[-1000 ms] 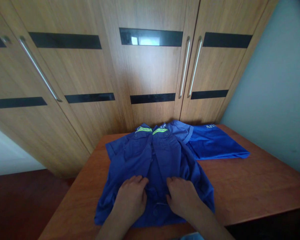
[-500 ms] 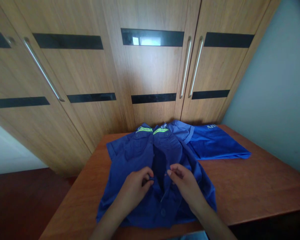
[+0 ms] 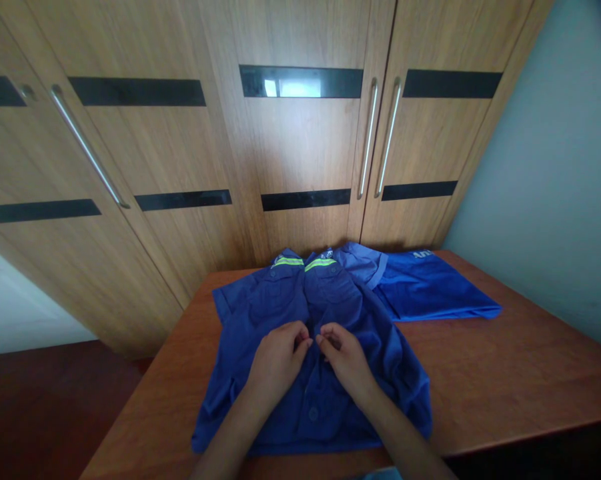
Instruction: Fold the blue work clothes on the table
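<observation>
A dark blue short-sleeved shirt (image 3: 275, 303) lies front up on the table, its collar end toward the wardrobe. It has chest pockets and yellow-green strips. My left hand (image 3: 283, 350) is closed in a pinch on the shirt's left front edge, around mid-placket. Close beside it, my right hand (image 3: 341, 353) pinches the other front edge. The two edges come together between my fingertips, and the fingers cover whatever small part is there. Lower on the placket a button (image 3: 313, 414) shows.
A folded bright blue garment (image 3: 430, 287) with pale lettering lies at the back right, partly under the shirt's sleeve. Behind the wooden table (image 3: 505, 360) stands a wardrobe (image 3: 300, 147) with long metal handles. A pale wall (image 3: 555, 200) rises on the right.
My hands have moved closer together, bringing the two front edges of the shirt with them. The gap in the shirt front has narrowed. The folded garment has stayed put.
</observation>
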Action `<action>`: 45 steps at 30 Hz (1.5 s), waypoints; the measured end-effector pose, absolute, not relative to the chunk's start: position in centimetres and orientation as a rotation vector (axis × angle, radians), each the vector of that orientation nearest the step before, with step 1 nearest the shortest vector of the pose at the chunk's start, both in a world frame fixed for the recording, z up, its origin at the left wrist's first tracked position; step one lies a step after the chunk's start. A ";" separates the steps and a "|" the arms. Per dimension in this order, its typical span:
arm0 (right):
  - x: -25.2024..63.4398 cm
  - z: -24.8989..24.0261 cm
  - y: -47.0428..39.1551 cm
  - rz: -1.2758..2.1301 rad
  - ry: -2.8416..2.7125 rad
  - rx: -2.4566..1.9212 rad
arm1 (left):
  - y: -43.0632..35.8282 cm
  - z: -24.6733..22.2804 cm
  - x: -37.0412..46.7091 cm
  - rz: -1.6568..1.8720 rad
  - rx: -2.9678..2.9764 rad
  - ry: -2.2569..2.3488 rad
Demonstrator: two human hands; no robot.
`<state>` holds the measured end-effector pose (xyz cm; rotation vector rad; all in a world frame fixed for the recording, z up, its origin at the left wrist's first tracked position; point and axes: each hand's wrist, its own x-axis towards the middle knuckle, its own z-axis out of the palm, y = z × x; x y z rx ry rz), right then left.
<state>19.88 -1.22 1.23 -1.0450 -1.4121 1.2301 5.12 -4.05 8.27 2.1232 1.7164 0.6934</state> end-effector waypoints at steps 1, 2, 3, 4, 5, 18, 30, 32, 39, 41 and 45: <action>19.9 0.8 -1.3 1.255 -1.387 -1.045 | -4.0 7.7 5.2 0.713 2.087 1.711; 19.9 0.4 -1.4 1.276 -1.361 -1.047 | -4.0 7.0 5.2 0.732 2.049 1.703; 19.9 0.1 -1.4 1.289 -1.337 -1.052 | -4.0 6.4 5.2 0.751 2.013 1.695; 19.9 -0.2 -1.5 1.290 -1.321 -1.059 | -4.0 5.7 5.2 0.774 1.977 1.684; 20.0 -0.4 -1.6 1.285 -1.315 -1.067 | -4.0 5.2 5.2 0.800 1.944 1.669; 20.2 0.2 -2.2 1.066 -1.556 -1.072 | -4.4 3.5 5.1 0.952 1.796 1.579; 19.5 0.5 -3.0 0.773 -1.730 -1.067 | -4.7 3.7 5.6 0.943 1.779 1.593; 19.5 0.7 -3.2 0.759 -1.736 -1.061 | -4.7 3.5 5.6 0.970 1.753 1.593; 19.7 1.3 -3.4 0.782 -1.696 -1.060 | -4.5 2.9 5.0 1.124 1.499 1.455; 19.8 1.2 -3.3 0.780 -1.688 -1.059 | -4.4 2.7 4.9 1.151 1.386 1.418; 19.8 0.9 -3.3 0.775 -1.685 -1.036 | -4.1 2.5 4.9 1.192 1.280 1.384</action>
